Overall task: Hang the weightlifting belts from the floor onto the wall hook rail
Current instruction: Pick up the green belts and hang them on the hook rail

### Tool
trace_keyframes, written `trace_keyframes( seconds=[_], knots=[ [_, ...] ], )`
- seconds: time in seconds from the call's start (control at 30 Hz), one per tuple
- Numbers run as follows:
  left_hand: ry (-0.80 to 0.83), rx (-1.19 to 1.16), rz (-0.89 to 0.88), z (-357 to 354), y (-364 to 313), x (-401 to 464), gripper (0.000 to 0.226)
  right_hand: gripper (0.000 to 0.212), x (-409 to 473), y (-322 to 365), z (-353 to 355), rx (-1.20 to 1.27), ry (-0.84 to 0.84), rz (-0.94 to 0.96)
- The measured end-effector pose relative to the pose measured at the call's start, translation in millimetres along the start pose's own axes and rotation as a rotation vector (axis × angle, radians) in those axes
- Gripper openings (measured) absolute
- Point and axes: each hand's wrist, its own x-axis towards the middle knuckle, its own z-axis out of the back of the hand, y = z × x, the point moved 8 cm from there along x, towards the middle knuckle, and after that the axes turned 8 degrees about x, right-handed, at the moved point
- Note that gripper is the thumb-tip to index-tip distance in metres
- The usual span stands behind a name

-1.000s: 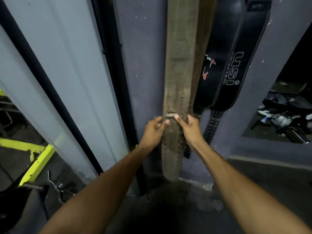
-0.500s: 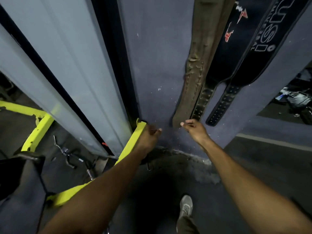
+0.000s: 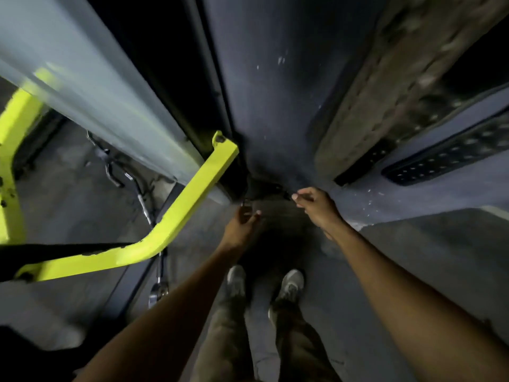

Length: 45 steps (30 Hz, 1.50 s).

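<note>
From the head camera we count two hands, two shoes, three hanging belts and one yellow frame, placing all of them by the blue wall (image 3: 278,86).

The brown belt (image 3: 377,106) hangs flat on the wall, right of its middle; it is wide, worn and rough, with a rounded lower end clear of the floor. To its right hang two black belts: the tip of one (image 3: 366,164) peeks from behind the brown one, and the other (image 3: 446,155) is a narrow strap with rows of punched holes.

At the wall's foot lies something dark (image 3: 268,187); blur and shadow keep us from naming it.

Our left hand (image 3: 243,221) reaches toward the wall's foot, fingers curled around something small and dark; we cannot tell what, or how firm the hold is. Our right hand (image 3: 316,206) is just beside the wall's base, below the brown belt, fingers loosely bent and holding nothing.

The yellow frame (image 3: 176,216), a square painted tube with a bend, meets the wall's left edge. Our grey shoes (image 3: 292,282) stand on the concrete floor (image 3: 413,257) before the wall.
</note>
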Motion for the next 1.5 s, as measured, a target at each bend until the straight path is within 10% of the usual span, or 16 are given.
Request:
trace_keyframes(
  seconds=[0.57,1.0,1.13,1.5],
  knots=[
    [0.084,-0.319,0.28,-153.3,286.3,382.3,0.025,0.041,388.9,-338.5,-162.9,-0.186,0.133,-0.089],
    [0.121,-0.418,0.489,-220.5,367.8,486.5,0.025,0.08,493.3,-363.1,-228.2,-1.033,0.174,0.324],
    [0.102,-0.483,0.48,-216.3,358.1,464.0,0.028,0.033,479.8,-336.0,-218.4,-0.691,0.224,0.242],
    [0.169,-0.66,0.313,-184.4,220.7,328.1,0.038,0.04,278.8,-251.6,-108.6,-0.047,0.119,0.084]
  ],
)
